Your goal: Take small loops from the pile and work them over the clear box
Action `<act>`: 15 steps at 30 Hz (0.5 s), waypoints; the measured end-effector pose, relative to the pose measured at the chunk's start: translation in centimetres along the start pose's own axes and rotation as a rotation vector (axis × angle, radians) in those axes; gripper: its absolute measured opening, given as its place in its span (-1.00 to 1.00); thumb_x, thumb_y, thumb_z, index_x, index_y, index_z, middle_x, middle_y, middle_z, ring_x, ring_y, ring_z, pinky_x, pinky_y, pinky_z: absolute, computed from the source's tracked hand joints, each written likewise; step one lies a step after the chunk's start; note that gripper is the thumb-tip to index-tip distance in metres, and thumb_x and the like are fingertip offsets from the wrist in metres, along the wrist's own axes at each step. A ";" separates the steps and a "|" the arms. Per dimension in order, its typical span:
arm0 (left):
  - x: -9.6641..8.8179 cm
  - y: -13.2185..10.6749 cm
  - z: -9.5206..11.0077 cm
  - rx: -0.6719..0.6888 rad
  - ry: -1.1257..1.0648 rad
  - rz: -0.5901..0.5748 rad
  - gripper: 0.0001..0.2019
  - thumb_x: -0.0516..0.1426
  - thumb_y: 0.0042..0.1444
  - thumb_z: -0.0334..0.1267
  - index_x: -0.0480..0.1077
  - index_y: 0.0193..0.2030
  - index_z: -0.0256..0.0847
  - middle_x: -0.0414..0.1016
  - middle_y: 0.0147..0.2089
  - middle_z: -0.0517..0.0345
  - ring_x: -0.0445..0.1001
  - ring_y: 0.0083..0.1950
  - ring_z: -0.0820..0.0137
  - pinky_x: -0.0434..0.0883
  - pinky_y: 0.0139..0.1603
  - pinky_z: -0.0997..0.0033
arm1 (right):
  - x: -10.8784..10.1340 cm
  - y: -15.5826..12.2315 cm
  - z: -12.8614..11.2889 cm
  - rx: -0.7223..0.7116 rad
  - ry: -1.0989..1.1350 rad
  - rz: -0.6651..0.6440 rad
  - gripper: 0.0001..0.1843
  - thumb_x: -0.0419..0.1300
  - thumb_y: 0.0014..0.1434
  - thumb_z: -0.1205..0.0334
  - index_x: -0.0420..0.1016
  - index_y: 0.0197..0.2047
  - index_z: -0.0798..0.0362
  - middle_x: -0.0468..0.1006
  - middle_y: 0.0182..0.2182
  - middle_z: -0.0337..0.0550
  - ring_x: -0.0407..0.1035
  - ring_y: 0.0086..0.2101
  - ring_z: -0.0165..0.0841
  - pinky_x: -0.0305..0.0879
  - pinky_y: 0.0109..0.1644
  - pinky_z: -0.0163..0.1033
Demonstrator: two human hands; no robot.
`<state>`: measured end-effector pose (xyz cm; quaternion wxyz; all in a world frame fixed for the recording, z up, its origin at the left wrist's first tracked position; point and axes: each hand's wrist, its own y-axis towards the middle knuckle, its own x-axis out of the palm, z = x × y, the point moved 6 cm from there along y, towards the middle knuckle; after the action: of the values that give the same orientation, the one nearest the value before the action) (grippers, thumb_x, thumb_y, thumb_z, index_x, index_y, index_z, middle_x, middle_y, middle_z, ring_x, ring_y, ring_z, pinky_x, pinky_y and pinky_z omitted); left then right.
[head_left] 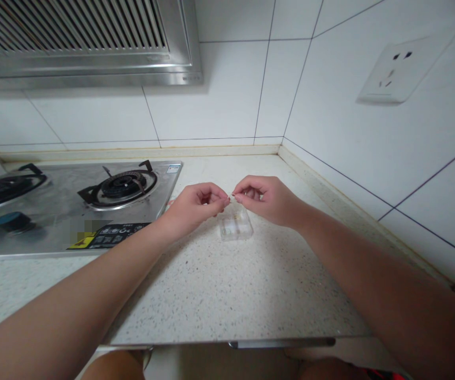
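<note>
My left hand (196,205) and my right hand (265,199) meet fingertip to fingertip above the speckled countertop (227,295). Both are pinched shut on a tiny item (230,197) between them, too small to name. Just below the fingers lies a small clear plastic box (235,225) with little yellowish bits inside, flat on the counter. Neither hand touches the box.
A steel gas hob (73,211) with two burners and blue knobs sits at the left. A range hood (85,42) hangs above it. White tiled walls form a corner at the back right, with a wall socket (393,71). The counter's front edge runs near my body.
</note>
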<state>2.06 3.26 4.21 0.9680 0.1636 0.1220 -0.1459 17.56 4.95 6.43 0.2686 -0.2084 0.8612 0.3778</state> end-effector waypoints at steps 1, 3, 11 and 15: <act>0.0 0.0 0.0 0.001 -0.001 0.000 -0.87 0.21 0.12 -0.27 0.44 -0.29 -0.31 0.36 -0.49 0.25 0.25 -0.51 0.60 0.20 -0.51 0.58 | 0.0 0.0 0.0 0.003 0.002 -0.003 -0.82 0.19 0.19 0.17 0.53 -0.27 0.11 0.43 -0.54 -0.27 0.21 -0.53 -0.49 0.12 -0.47 -0.33; 0.0 0.0 0.0 0.004 -0.005 0.000 -0.87 0.21 0.12 -0.27 0.44 -0.29 -0.31 0.36 -0.49 0.25 0.26 -0.51 0.60 0.21 -0.50 0.57 | 0.0 0.0 0.0 0.011 0.005 -0.013 -0.81 0.18 0.19 0.17 0.54 -0.26 0.11 0.43 -0.54 -0.27 0.21 -0.53 -0.48 0.12 -0.48 -0.33; 0.1 0.0 0.1 -0.008 0.010 -0.004 -0.86 0.21 0.11 -0.25 0.44 -0.28 -0.30 0.40 -0.47 0.23 0.27 -0.51 0.58 0.23 -0.49 0.56 | 0.3 0.0 0.2 0.007 0.034 -0.042 -0.80 0.17 0.20 0.18 0.56 -0.26 0.11 0.53 -0.47 -0.19 0.30 -0.48 -0.46 0.17 -0.43 -0.32; 0.0 0.0 0.1 -0.006 0.014 0.003 -0.87 0.21 0.11 -0.26 0.44 -0.29 -0.30 0.40 -0.47 0.23 0.28 -0.51 0.59 0.23 -0.50 0.57 | 0.2 0.0 0.2 0.005 0.039 -0.028 -0.81 0.19 0.18 0.17 0.55 -0.29 0.11 0.51 -0.49 -0.21 0.29 -0.48 -0.46 0.18 -0.43 -0.32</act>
<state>2.03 3.21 4.29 0.9679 0.1617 0.1289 -0.1427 17.52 5.06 6.21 0.2576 -0.2270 0.8643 0.3675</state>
